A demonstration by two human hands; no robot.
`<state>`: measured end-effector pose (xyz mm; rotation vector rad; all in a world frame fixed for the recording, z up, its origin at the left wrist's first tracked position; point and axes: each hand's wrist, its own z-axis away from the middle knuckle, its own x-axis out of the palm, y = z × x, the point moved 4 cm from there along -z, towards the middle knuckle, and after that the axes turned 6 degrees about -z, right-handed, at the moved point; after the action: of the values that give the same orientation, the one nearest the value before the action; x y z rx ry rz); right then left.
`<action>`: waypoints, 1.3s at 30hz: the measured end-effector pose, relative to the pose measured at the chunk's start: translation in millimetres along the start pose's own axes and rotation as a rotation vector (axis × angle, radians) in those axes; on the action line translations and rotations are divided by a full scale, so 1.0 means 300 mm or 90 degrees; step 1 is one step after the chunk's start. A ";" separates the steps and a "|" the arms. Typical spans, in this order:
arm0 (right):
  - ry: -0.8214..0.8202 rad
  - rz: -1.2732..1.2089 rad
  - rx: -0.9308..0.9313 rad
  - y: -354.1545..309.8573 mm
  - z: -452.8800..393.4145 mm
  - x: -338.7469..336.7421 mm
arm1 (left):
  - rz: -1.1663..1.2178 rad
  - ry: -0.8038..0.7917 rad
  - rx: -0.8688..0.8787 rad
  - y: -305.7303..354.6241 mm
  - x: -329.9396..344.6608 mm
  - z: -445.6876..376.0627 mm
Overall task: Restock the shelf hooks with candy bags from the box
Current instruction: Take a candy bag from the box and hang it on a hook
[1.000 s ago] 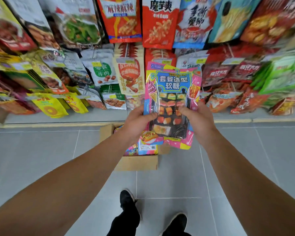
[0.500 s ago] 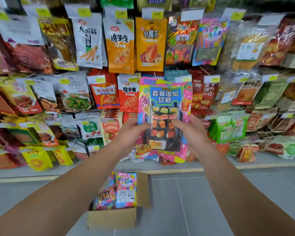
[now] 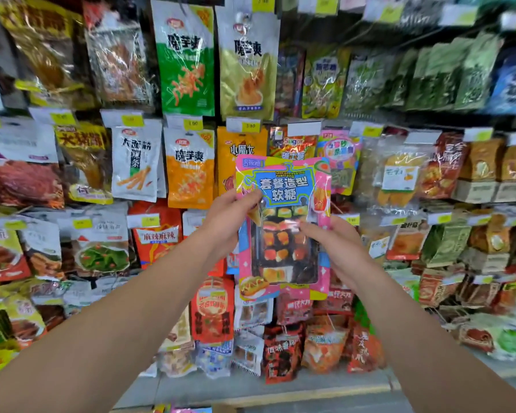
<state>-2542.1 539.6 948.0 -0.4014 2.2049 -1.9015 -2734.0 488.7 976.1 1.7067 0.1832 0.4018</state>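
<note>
I hold a stack of pink-and-blue candy bags (image 3: 283, 186) upright in front of the shelf, at the centre of the view. My left hand (image 3: 230, 219) grips the stack's left edge, thumb on the front. My right hand (image 3: 334, 248) holds the right edge, fingers across the clear window showing small gummies. Behind the top of the stack hang similar colourful candy bags (image 3: 337, 150) on a hook. A sliver of the box with more bags (image 3: 188, 409) shows at the bottom edge.
The shelf wall is packed with hanging snack bags: orange ones (image 3: 189, 171), green ones (image 3: 186, 61), red ones (image 3: 155, 236). Yellow price tags (image 3: 245, 125) sit above each hook. The shelf base (image 3: 280, 389) runs along the bottom.
Both hands have raised the candy bags from near the floor box up to the middle rows of hooks. The view has tilted up, so the box has almost left the frame.
</note>
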 end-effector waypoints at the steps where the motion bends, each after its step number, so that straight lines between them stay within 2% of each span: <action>1: 0.007 -0.011 -0.011 -0.019 -0.035 -0.004 | 0.004 -0.011 0.009 0.009 0.009 -0.034; 7: 0.073 -0.065 -0.116 -0.192 -0.298 -0.046 | -0.023 -0.103 0.066 0.057 0.070 -0.251; 13: 0.102 -0.158 -0.138 -0.304 -0.529 -0.069 | -0.019 -0.112 0.097 0.156 0.130 -0.444; 17: 0.067 -0.212 -0.133 -0.357 -0.661 -0.105 | -0.055 -0.108 0.145 0.230 0.188 -0.553; 24: 0.009 -0.147 -0.151 -0.470 -0.853 -0.193 | -0.120 -0.018 0.244 0.332 0.296 -0.736; 29: -0.046 -0.085 -0.200 -0.585 -1.060 -0.247 | -0.108 0.090 0.283 0.421 0.378 -0.857; 34: -0.034 -0.015 -0.269 -0.727 -1.221 -0.261 | -0.118 0.154 0.303 0.550 0.426 -0.935; 39: -0.002 0.043 -0.334 -0.879 -1.247 -0.251 | -0.147 0.198 0.318 0.627 0.407 -0.995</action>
<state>-2573.7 878.5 1263.2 -0.3986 2.6591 -1.2653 -2749.6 772.5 1218.4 2.0728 0.7528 0.4735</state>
